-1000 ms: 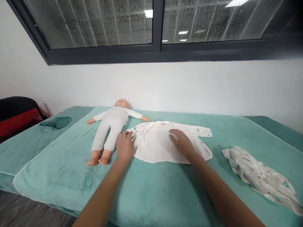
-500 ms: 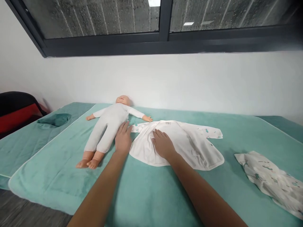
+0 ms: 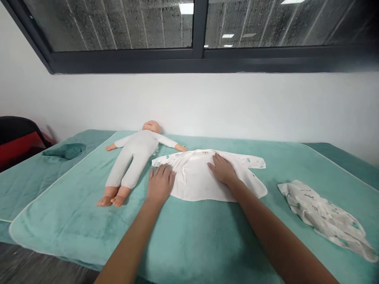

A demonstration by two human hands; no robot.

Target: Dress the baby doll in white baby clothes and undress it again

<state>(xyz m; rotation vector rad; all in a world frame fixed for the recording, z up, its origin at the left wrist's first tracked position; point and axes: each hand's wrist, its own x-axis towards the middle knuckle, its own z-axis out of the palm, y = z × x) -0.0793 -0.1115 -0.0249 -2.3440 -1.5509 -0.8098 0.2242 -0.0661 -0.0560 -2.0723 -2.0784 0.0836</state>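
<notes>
Fingers: on the left hand (image 3: 160, 185), lightly spread and gripping nothing; on the right hand (image 3: 222, 170), open and laid flat, also with no grip.
Contact: right palm on the middle of the white garment (image 3: 195, 183); left fingertips at its side, beside 1 sleeve (image 3: 164, 159).
Garment: lies opened out, 2 printed sleeves stretched sideways, faint creases near the left hand.
Handling: probably light, soft and limp, neither fragile nor slippery; it would likely bunch if pushed. Best hold looks to be a pinch at the hem corners or shoulder seams.
Left side: 1 doll (image 3: 138, 145) on its back, 1 hand near the garment.
Right side: 1 crumpled printed cloth (image 3: 327, 215), apart.
Beneath: green cover (image 3: 189, 240).
</notes>
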